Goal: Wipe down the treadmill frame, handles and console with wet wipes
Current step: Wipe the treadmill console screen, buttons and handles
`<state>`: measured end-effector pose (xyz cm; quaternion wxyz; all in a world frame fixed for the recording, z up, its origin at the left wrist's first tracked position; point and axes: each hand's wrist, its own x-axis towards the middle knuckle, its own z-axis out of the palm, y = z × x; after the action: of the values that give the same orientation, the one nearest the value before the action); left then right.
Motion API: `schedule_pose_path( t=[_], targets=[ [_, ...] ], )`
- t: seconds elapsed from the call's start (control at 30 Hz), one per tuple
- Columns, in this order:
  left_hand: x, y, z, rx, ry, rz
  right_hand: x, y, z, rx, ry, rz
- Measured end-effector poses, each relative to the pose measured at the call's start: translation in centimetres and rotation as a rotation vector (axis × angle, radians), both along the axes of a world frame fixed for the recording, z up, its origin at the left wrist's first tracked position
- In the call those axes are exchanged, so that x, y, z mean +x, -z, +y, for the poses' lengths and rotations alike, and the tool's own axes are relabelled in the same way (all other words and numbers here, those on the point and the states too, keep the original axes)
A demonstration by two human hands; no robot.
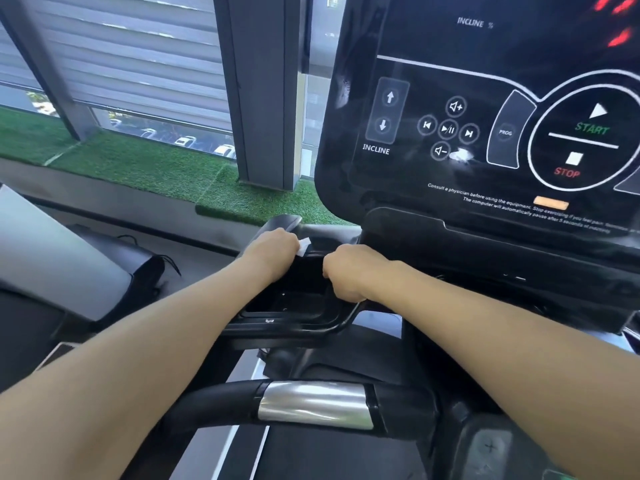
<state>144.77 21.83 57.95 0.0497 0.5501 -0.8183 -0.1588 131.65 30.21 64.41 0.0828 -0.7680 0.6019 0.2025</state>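
Far left, a strip of green artificial turf (pixel 138 164) runs along the window sill, and a black bag (pixel 145 271) lies on the floor below it. The left hand (pixel 273 252) is curled knuckles-up on the upper left edge of the treadmill's black side tray (pixel 294 299), clutching a white wet wipe (pixel 304 246) (only a small corner shows past the fingers). Just beside it, not touching, the right hand (pixel 353 271) is curled in a fist at the tray's right edge; whether it holds anything, I cannot tell. Lower down, the handle (pixel 315 405) with its silver sensor band crosses between the forearms. To the right rises the glossy console (pixel 485 140), with INCLINE arrows, media keys, and START and STOP.
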Motion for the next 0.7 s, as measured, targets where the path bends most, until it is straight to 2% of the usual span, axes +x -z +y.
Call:
schedule_pose_path(
  t=[0.2, 0.3, 0.53, 0.63, 0.7],
  targets=[
    [0.0, 0.5, 0.6, -0.079, 0.082, -0.137, -0.2, 0.0, 0.3, -0.01, -0.001, -0.009],
    [-0.6, 0.6, -0.3, -0.041, 0.1, -0.172, -0.5, 0.2, 0.1, -0.024, 0.002, -0.035],
    [0.8, 0.4, 0.7, -0.039, 0.047, -0.041, -0.7, 0.7, 0.3, -0.019, 0.027, -0.055],
    [-0.4, 0.2, -0.3, 0.015, -0.01, -0.071, -0.7, 0.7, 0.1, -0.022, 0.024, -0.057],
    [-1.5, 0.2, -1.1, 0.05, 0.039, -0.095, -0.7, 0.8, 0.0, -0.02, 0.025, -0.056]
  ],
)
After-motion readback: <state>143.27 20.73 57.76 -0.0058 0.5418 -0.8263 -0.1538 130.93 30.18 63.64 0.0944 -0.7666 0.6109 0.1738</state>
